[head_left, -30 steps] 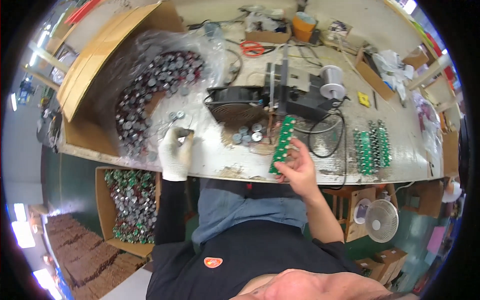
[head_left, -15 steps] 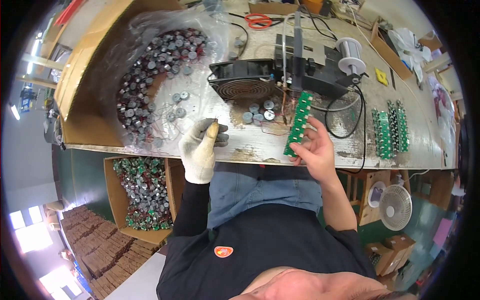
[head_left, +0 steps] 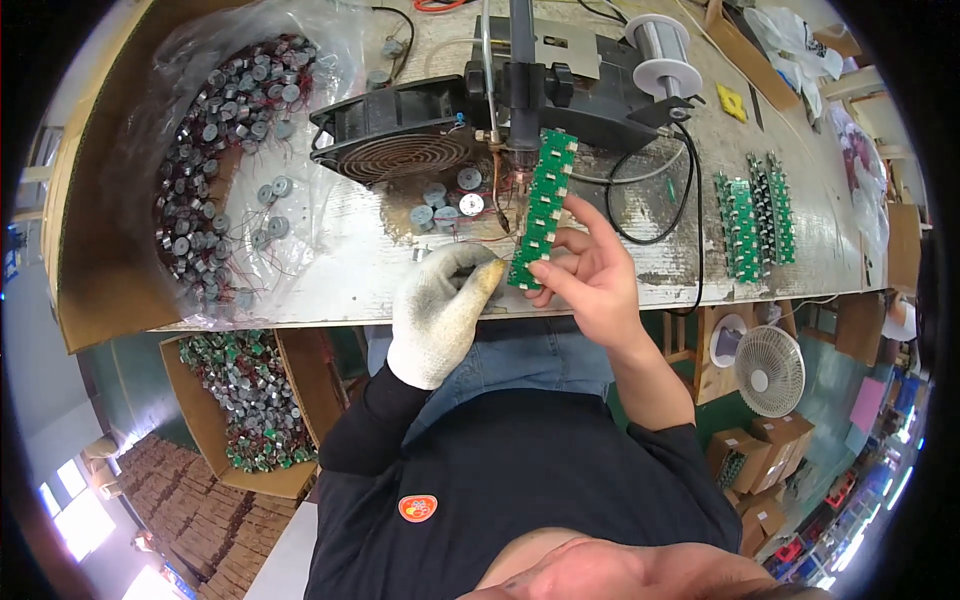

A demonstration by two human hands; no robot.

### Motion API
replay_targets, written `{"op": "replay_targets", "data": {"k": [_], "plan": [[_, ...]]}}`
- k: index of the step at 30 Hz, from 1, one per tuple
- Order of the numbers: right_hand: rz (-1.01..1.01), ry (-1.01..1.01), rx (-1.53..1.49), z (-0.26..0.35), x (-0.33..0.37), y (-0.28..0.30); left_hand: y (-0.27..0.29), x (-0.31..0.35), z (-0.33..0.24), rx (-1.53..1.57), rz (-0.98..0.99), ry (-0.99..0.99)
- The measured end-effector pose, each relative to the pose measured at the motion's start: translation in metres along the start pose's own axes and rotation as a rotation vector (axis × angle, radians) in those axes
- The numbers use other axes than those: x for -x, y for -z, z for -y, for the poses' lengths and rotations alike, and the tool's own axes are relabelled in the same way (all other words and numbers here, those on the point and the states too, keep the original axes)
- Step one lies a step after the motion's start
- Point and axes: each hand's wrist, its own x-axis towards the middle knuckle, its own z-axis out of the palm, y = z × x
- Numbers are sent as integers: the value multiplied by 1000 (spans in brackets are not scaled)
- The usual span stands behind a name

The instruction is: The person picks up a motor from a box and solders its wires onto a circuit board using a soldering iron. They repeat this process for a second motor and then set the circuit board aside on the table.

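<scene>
My right hand (head_left: 597, 280), bare, grips the lower end of a long green circuit board (head_left: 545, 205) between thumb and fingers. The strip stands tilted, its upper end beside the upright soldering tool (head_left: 523, 100). My left hand (head_left: 437, 315) wears a whitish glove with a yellowed thumb. Its thumb and fingers are pinched together right by the board's lower left edge; what they hold, if anything, is too small to make out. Just beyond this hand lie several small round grey motors (head_left: 435, 194), with thin red wires near them.
A black fan (head_left: 400, 150) stands behind the loose motors. A solder spool (head_left: 662, 55) sits at the back. More green boards (head_left: 740, 230) lie at right. A plastic-lined carton (head_left: 110, 190) of motors occupies the left; a lower box (head_left: 190, 410) stands below the table edge.
My gloved left hand has come up to the lower end of the board, from well apart. The whole view has shifted, so the table things appear further left. The right hand keeps its grip.
</scene>
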Motion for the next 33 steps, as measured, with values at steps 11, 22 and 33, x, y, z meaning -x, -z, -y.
{"op": "replay_targets", "data": {"k": [11,22,33], "plan": [[-5,32,-43,3,-1,-2,0,-8,-1,-62,-15,55],[4,60,-64,5,-4,-3,3,-13,3,-63,-13,48],[6,75,-51,2,-1,-3,-1,-10,5,-38,-60,36]]}}
